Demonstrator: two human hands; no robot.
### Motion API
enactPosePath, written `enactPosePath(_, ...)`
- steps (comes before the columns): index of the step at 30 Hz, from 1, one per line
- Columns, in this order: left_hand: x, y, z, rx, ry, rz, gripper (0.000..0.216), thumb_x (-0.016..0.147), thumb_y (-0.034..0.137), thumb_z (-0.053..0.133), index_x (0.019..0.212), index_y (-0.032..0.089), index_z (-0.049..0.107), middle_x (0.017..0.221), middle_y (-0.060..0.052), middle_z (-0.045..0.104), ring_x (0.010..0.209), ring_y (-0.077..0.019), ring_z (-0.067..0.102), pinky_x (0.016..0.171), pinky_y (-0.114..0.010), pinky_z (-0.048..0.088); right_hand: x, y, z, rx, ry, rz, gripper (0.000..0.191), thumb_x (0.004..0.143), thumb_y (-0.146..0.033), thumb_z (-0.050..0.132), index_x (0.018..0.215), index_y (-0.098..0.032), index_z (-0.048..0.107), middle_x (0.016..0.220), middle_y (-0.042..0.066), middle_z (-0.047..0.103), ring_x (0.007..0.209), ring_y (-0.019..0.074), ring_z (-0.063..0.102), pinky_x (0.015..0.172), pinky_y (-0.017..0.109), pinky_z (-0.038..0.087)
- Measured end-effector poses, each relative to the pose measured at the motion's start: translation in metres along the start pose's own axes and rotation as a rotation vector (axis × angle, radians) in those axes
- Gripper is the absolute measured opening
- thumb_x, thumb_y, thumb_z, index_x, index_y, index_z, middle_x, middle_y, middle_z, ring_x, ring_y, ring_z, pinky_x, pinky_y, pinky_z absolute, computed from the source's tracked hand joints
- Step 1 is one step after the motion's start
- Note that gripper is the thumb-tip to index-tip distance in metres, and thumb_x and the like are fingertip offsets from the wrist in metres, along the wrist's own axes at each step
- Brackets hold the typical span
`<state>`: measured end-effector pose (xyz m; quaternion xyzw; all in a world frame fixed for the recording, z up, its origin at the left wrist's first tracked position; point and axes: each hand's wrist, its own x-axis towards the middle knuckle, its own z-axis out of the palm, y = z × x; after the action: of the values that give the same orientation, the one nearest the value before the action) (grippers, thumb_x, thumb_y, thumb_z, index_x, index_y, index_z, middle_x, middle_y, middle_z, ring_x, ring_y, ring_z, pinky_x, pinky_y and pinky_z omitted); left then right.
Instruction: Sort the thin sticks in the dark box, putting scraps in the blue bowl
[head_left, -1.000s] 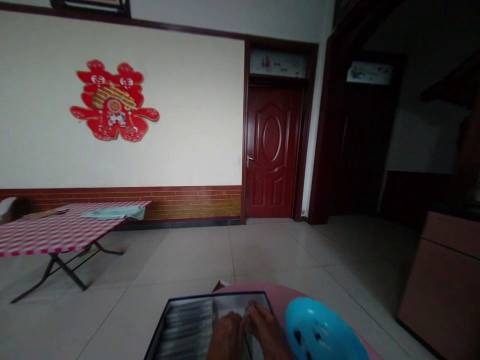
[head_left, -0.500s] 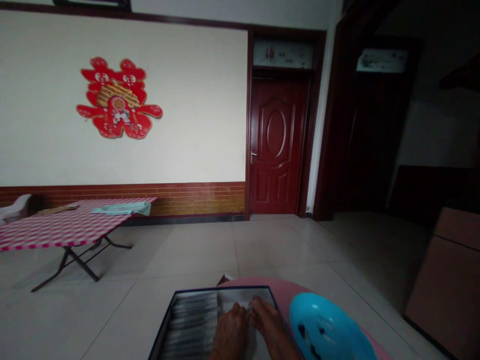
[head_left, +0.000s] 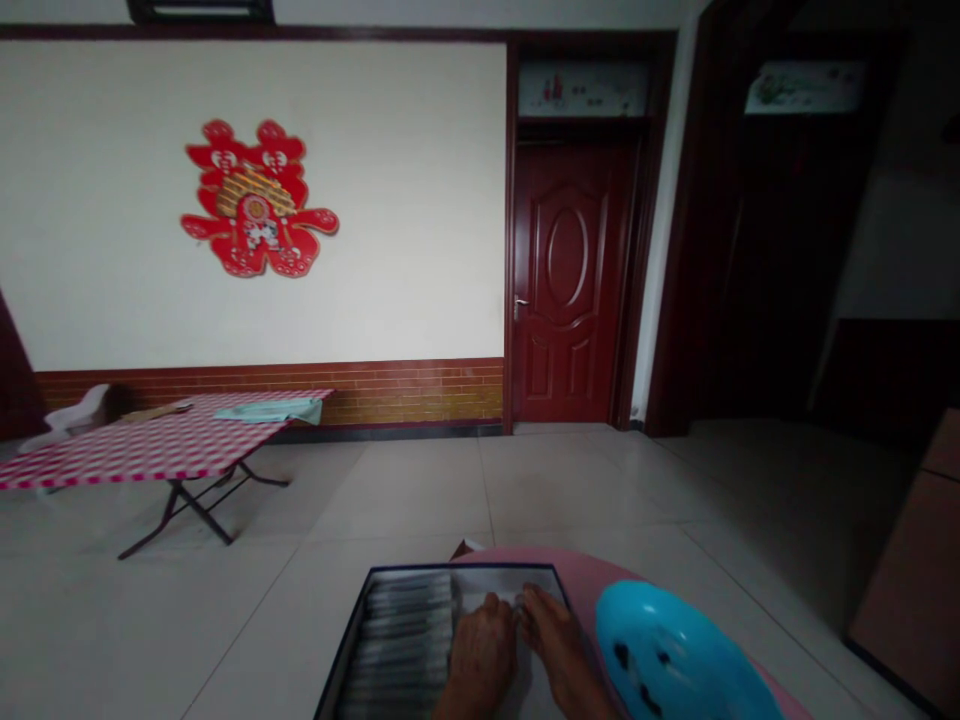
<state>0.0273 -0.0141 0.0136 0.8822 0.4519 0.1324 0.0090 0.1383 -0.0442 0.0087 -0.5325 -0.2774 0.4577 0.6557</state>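
Observation:
My left hand (head_left: 484, 655) is over the right part of a shallow dark-edged box (head_left: 342, 640), fingers curled into a closed grip. Close against it, my right hand (head_left: 555, 640) pinches with thumb and fingertips. Something small and pale shows between the two hands, too blurred to name. Along the left half of the box lies a row of slim greyish pieces (head_left: 405, 640), apparently in clear wrapping. A white surface (head_left: 487, 582) shows inside the box beyond my hands. To the right of my right hand is a bright blue plastic basin (head_left: 690, 640) with a few dark marks or pieces in it.
Box and basin rest on a pink round-edged table (head_left: 581, 570). A folding table with a red-checked cloth (head_left: 150, 440) stands at the left, bearing a pale green cloth (head_left: 274, 410). A brown box-like piece (head_left: 911, 570) stands right. Ahead is a red door (head_left: 566, 280).
The whole view has shifted, so the room, box and basin appear farther right. My hands stay close together over the box with nearly the same grip.

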Motion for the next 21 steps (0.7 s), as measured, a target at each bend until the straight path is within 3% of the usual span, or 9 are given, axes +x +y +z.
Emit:
enactPosePath(4, 0.004, -0.003, -0.017, -0.052, -0.054, -0.027, 0.032, 0.097, 0.022, 0.036, 0.102, 0.016, 0.066, 0.099, -0.012, 0.069, 0.087, -0.0256, 0.068, 0.073, -0.034, 0.051, 0.006, 0.0, -0.001, -0.032, 0.029, -0.013, 0.05, 0.06, -0.059, 0.063, 0.094, -0.022, 0.062, 0.1, 0.011, 0.071, 0.09, 0.0273, 0.069, 0.072, 0.034, 0.055)
enactPosePath(7, 0.004, -0.022, -0.033, -0.045, -0.06, -0.042, 0.027, 0.096, 0.025, 0.041, 0.106, 0.017, 0.065, 0.098, -0.011, 0.07, 0.094, -0.0252, 0.066, 0.079, -0.033, 0.049, 0.009, 0.002, -0.003, -0.082, 0.013, 0.003, 0.05, 0.068, -0.06, 0.054, 0.098, -0.021, 0.061, 0.102, 0.012, 0.072, 0.09, 0.027, 0.069, 0.071, 0.035, 0.054)
enactPosePath(10, -0.004, -0.056, -0.05, -0.037, -0.063, -0.054, 0.023, 0.095, 0.025, 0.045, 0.106, 0.021, 0.065, 0.098, -0.007, 0.07, 0.093, -0.0217, 0.066, 0.079, -0.029, 0.048, 0.01, 0.008, -0.003, -0.363, -0.055, -0.055, 0.04, 0.072, -0.05, 0.049, 0.091, -0.019, 0.066, 0.092, 0.012, 0.074, 0.083, 0.0265, 0.069, 0.068, 0.035, 0.052)
enactPosePath(15, -0.028, -0.108, -0.068, 0.008, -0.07, -0.084, 0.022, 0.093, 0.02, 0.046, 0.1, 0.022, 0.067, 0.103, -0.007, 0.067, 0.099, -0.02, 0.063, 0.084, -0.028, 0.045, 0.001, 0.026, 0.006, -0.986, -0.269, -0.41, 0.026, 0.073, -0.022, 0.046, 0.078, -0.017, 0.07, 0.083, 0.01, 0.074, 0.081, 0.022, 0.066, 0.075, 0.03, 0.045)
enactPosePath(18, -0.039, -0.122, -0.065, 0.02, -0.076, -0.083, 0.024, 0.093, 0.019, 0.045, 0.096, 0.022, 0.069, 0.101, -0.006, 0.067, 0.098, -0.019, 0.061, 0.088, -0.028, 0.044, -0.011, 0.034, 0.011, -1.223, -0.322, -0.422, 0.023, 0.074, -0.016, 0.049, 0.079, -0.016, 0.072, 0.083, 0.01, 0.073, 0.08, 0.021, 0.065, 0.071, 0.029, 0.042)
enactPosePath(21, -0.044, -0.126, -0.058, 0.025, -0.074, -0.09, 0.026, 0.091, 0.017, 0.046, 0.102, 0.022, 0.069, 0.104, -0.006, 0.067, 0.101, -0.0201, 0.06, 0.091, -0.03, 0.043, -0.019, 0.036, 0.011, -1.306, -0.345, -0.401, 0.019, 0.078, -0.018, 0.053, 0.081, -0.015, 0.072, 0.086, 0.011, 0.072, 0.082, 0.0214, 0.065, 0.071, 0.028, 0.041)
